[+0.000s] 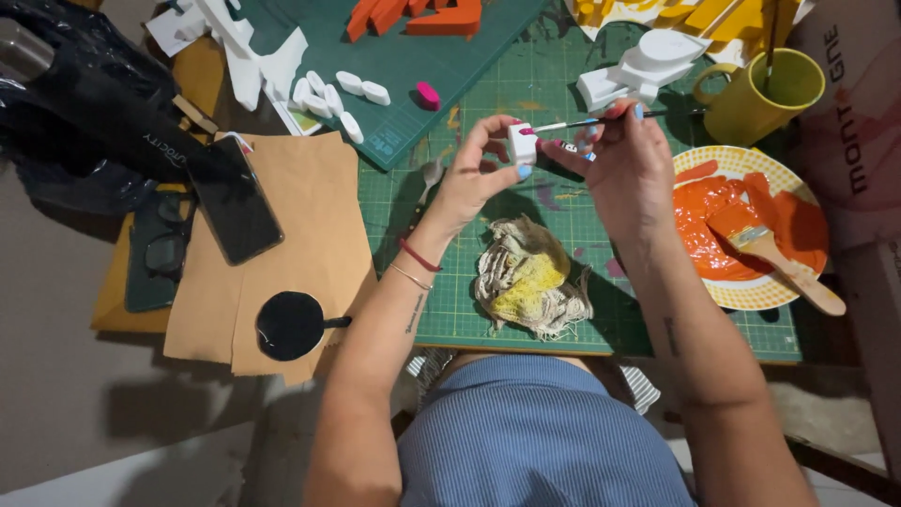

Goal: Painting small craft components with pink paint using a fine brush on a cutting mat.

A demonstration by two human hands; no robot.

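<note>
My left hand [483,169] pinches a small white block [522,144] above the green cutting mat [563,75]. The block's right edge shows pink paint. My right hand [624,164] grips a thin paintbrush [601,120], its pink tip touching the block. A yellowish stained rag [527,277] lies on the mat just below both hands.
A yellow-rimmed plate [751,230] of orange paint holds a wide wooden brush [784,261] at the right. A yellow mug [762,94] stands behind it. Several white pieces [333,94], one pink piece [428,94] and orange shapes [413,17] lie further back. A phone [233,197], glasses [160,249] and brown paper [300,253] sit left.
</note>
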